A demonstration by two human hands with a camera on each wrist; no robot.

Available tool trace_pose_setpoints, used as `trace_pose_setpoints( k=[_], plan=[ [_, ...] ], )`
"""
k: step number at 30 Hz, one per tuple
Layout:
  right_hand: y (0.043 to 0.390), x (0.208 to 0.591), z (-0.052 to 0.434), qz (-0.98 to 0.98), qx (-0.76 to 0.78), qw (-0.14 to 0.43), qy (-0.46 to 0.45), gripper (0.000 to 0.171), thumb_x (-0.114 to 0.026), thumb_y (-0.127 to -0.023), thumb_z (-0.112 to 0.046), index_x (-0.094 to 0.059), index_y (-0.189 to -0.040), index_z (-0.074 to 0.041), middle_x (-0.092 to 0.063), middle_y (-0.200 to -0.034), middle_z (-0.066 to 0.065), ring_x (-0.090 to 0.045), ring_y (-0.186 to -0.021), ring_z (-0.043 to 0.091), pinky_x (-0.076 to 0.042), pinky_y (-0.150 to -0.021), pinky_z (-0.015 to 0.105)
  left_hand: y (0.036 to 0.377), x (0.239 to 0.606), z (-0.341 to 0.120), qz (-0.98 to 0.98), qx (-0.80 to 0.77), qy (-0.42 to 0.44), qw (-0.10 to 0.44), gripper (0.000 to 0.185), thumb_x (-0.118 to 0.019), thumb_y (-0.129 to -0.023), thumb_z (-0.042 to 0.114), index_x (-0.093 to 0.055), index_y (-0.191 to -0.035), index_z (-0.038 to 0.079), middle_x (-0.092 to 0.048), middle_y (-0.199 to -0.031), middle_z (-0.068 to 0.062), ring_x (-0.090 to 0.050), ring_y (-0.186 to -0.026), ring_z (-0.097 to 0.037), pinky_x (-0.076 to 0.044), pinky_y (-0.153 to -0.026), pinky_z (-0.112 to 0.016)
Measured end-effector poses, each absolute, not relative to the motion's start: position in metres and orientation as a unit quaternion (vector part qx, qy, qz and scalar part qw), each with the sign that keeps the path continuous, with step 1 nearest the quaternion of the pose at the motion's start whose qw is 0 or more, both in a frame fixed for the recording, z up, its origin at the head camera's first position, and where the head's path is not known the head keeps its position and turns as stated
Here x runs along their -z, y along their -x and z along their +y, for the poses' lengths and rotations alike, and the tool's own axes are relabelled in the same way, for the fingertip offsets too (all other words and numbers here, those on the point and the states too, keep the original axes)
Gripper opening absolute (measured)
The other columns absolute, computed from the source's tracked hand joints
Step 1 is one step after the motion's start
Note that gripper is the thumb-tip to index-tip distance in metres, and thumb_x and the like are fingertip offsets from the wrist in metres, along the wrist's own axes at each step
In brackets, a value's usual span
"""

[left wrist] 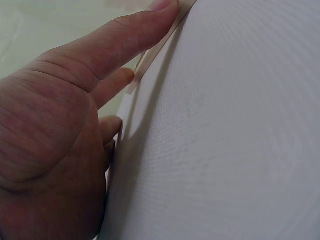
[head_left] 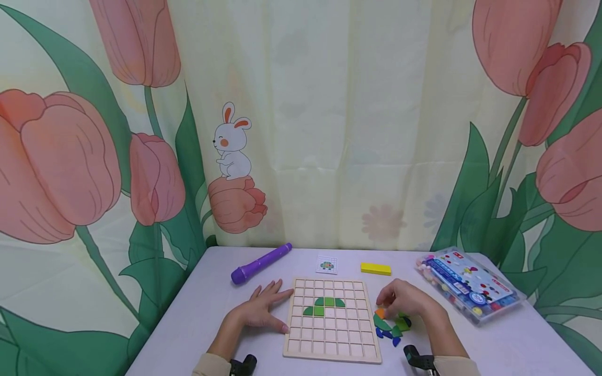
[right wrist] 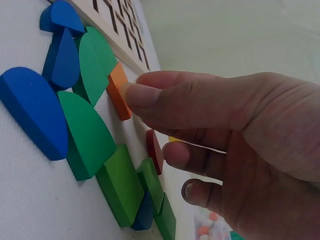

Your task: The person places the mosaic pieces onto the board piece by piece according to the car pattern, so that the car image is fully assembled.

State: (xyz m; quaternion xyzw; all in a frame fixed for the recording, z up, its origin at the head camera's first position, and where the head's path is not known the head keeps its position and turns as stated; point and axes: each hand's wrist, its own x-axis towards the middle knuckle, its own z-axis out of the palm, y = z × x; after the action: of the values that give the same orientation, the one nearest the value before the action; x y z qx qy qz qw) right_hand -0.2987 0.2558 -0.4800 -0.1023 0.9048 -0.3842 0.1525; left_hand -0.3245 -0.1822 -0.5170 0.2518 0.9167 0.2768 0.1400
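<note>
Pinching an orange piece (right wrist: pixel 119 91) beside the grid board (head_left: pixel 332 319).
Right hand (head_left: pixel 408 301) fingers clamped on it; left hand (head_left: pixel 260 309) lay flat, fingers apart, touching the board's left edge.

The right hand (head_left: pixel 408 300) covers part of the pile of coloured pieces (head_left: pixel 390 326), so the pieces beneath it cannot be counted. The small pattern card (head_left: pixel 326 265) is too small to read. In the left wrist view, the grid board (left wrist: pixel 159 47) shows only as a thin edge — the left hand (left wrist: pixel 55 135) is cut off by the frame. The clear plastic box (right wrist: pixel 212 227) is a blur.
</note>
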Motion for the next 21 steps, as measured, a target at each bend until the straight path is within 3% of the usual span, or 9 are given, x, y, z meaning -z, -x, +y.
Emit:
trace_pose_setpoints(
  k=[21],
  plan=[
    [0.2987, 0.4865, 0.2497, 0.914, 0.373, 0.141, 0.075, 0.023, -0.088, -0.077, 0.002, -0.071, -0.089, -0.009, -0.067, -0.081, 0.005, -0.058, -0.079, 0.02, -0.053, -0.074, 0.032, 0.3248, 0.5186, -0.1824, 0.916, -0.282, -0.249, 0.141, 0.103, -0.087, -0.072, 0.06, -0.042, -0.16, 0.033, -0.014, -0.175, -0.015, -0.005, -0.163, -0.038, 0.003, -0.128, -0.066]
  ],
)
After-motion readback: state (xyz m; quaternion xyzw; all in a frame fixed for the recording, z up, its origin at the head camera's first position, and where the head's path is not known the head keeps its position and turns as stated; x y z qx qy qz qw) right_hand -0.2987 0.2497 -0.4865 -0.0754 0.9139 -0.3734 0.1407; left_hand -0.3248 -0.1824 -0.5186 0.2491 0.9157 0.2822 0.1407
